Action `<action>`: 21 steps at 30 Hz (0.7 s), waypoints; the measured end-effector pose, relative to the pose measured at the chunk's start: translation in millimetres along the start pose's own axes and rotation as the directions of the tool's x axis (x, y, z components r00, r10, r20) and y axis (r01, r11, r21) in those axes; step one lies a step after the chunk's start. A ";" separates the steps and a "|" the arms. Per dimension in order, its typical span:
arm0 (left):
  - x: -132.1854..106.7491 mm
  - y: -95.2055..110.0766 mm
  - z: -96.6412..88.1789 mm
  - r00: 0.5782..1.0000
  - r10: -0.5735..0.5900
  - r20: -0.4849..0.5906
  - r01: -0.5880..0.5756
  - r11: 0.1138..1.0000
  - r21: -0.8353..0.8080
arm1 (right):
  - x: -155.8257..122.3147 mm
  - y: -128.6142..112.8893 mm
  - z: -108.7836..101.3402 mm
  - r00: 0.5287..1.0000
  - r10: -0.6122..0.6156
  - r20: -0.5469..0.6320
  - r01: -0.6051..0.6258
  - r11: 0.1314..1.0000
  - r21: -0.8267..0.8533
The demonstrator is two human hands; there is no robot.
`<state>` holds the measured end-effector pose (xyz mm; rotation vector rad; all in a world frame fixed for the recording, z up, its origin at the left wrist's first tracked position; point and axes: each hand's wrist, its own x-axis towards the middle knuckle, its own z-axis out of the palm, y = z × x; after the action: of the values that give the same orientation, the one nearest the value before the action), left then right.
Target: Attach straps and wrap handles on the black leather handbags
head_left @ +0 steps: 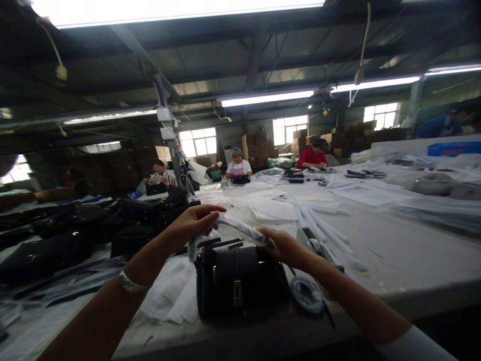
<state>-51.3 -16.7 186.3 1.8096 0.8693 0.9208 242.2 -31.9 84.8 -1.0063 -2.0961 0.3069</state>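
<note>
A black handbag [244, 281] with a gold-coloured clasp stands upright at the front edge of the table. Its strap [242, 228], covered in clear wrapping, arches up over the bag. My left hand [197, 221] holds the strap's left part between thumb and fingers, the index finger stretched out. Around the strap's right end, low by the bag's top corner, my right hand [282, 245] is closed. Right of the bag lies a coil of pale, clear-looking material [306, 295]. A grey tape-dispenser-like tool [317, 244] sits behind my right wrist.
Many black bags [71, 220] are piled at the left. White sheets [274, 208] and long rolled white strips [319, 225] lie across the table [406, 250]. White tissue [171, 291] is beside the bag. Several people, one in a red top [311, 159], sit farther back.
</note>
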 end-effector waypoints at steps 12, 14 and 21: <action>-24.8 -78.0 -27.5 0.983 0.122 -0.137 -0.091 0.972 0.216 | 21.2 27.9 -8.1 0.990 0.126 -0.056 -0.126 0.992 0.005; -26.5 -92.1 -23.8 0.973 0.127 -0.192 -0.079 0.968 0.238 | 20.9 33.1 -8.8 0.991 0.131 -0.026 -0.132 0.991 -0.028; -32.3 -121.6 -19.5 0.961 0.081 -0.264 -0.065 0.996 0.068 | 4.4 40.4 -6.6 0.991 0.130 -0.033 -0.133 0.986 -0.101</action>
<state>-105.3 6.0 73.2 1.8034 1.0108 1.2186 267.9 -2.8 71.1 -1.2063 -2.0434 0.2525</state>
